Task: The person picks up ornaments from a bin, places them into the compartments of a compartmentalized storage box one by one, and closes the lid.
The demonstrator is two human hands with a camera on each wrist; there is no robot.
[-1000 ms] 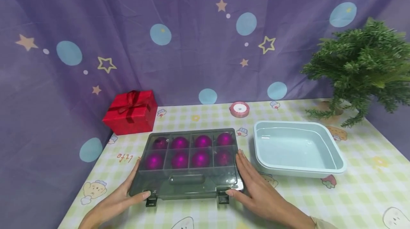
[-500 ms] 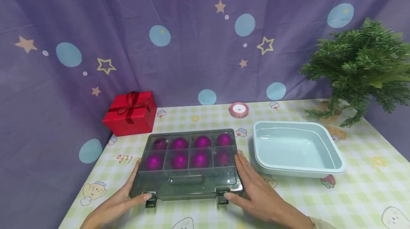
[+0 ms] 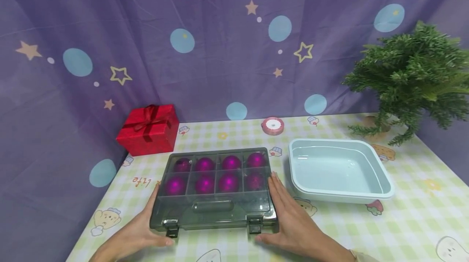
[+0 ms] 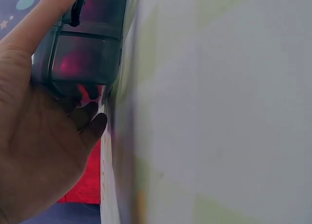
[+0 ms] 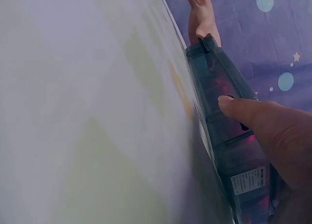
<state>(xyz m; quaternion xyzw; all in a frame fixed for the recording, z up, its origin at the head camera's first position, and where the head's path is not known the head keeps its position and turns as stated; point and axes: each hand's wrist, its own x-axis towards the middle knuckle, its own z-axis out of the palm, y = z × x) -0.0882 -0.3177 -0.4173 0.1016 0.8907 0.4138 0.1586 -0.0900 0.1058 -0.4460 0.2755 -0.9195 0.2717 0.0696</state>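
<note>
A dark, see-through plastic storage case [image 3: 214, 217] lies flat on the table, its lid down. Several shiny magenta balls [image 3: 204, 183] sit in separate compartments under it. My left hand [image 3: 135, 231] lies along the case's left side, fingers extended, with the thumb low beside the left latch [image 3: 172, 229]. On the opposite side my right hand [image 3: 294, 223] rests its straight fingers against the case, its thumb just below the right latch [image 3: 255, 225]. The right wrist view shows the right thumb [image 5: 243, 111] in front of the case's front face, which bears a white label [image 5: 248, 180].
A pale blue plastic basin [image 3: 340, 195] stands right of the case. Behind are a red gift box [image 3: 150, 132] with a bow at left and a ribbon spool [image 3: 272, 126]. A small artificial pine tree [image 3: 414, 70] stands at the back right, before a purple patterned curtain [image 3: 220, 79].
Both thumbs have slid down from the front edge at the latches to just below them. The fingers stay along the case's sides, and the case has hardly moved.
</note>
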